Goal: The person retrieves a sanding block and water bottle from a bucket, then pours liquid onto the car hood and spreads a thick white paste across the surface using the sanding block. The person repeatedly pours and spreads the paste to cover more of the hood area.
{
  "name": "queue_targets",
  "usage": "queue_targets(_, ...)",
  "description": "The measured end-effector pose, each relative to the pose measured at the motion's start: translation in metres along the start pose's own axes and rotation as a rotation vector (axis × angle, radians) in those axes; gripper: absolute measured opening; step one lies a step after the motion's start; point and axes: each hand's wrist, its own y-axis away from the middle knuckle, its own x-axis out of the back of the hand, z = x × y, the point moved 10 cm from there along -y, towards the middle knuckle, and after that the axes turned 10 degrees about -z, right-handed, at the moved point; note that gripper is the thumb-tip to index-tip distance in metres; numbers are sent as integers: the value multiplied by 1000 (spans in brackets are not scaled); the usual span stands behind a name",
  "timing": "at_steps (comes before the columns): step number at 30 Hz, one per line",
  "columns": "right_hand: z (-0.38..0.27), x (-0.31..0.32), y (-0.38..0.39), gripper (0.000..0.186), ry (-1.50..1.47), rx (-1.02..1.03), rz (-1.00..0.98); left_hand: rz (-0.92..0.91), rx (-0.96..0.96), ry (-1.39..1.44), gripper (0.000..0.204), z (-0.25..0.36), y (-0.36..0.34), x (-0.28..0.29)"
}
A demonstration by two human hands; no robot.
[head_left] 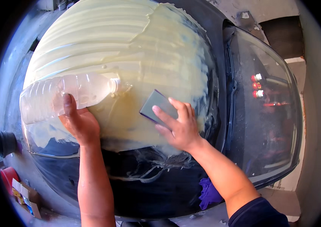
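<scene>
I see a grey, flat, rectangular block with dark edges [157, 99] on the wide dark bonnet of a car [141, 196], between its middle and the edge along the windscreen. The right hand [183, 130] has hold of it from above, its fingers partly spread and bent over the block. Just to the left, the left hand [81, 121] is closed around a clear, ribbed plastic bottle [43, 100], with the thumb across its wall. The bottle lies almost level, its neck toward the windscreen edge, above a cream, glossy film [103, 45] that covers much of the bonnet. How much liquid is inside, I cannot tell.

In my judgement, the block could slip from the fingers, because the film looks wet and slick. A tilted edge could cut a groove into the surface. If the left hand squeezes too hard, the thin bottle could buckle and spill too much. The crumpled purple cloth [209, 195], at the near edge close to the windscreen corner, could slide off if the right forearm catches it.

Beyond the front edge stand a round black bucket [6, 144], its content hidden from me, and an open brown cardboard box [31, 196], with yellow and blue things in it.
</scene>
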Motion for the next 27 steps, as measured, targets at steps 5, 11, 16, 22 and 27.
queue_targets(5,58,2,-84,46,66,-22,115,-42,-4,37,55,-4,5,-14)
queue_targets(11,102,4,-136,44,0,-187,184,-53,17,34,54,-7,3,-13)
queue_targets(16,-4,-11,-12,55,21,34,-4,-32,21,9,54,-5,2,-4)
queue_targets(22,70,-1,-123,45,46,-82,147,-72,24,-13,55,-6,6,-19)
queue_targets(27,84,-3,-145,44,8,-179,163,-82,34,6,54,-7,3,-15)
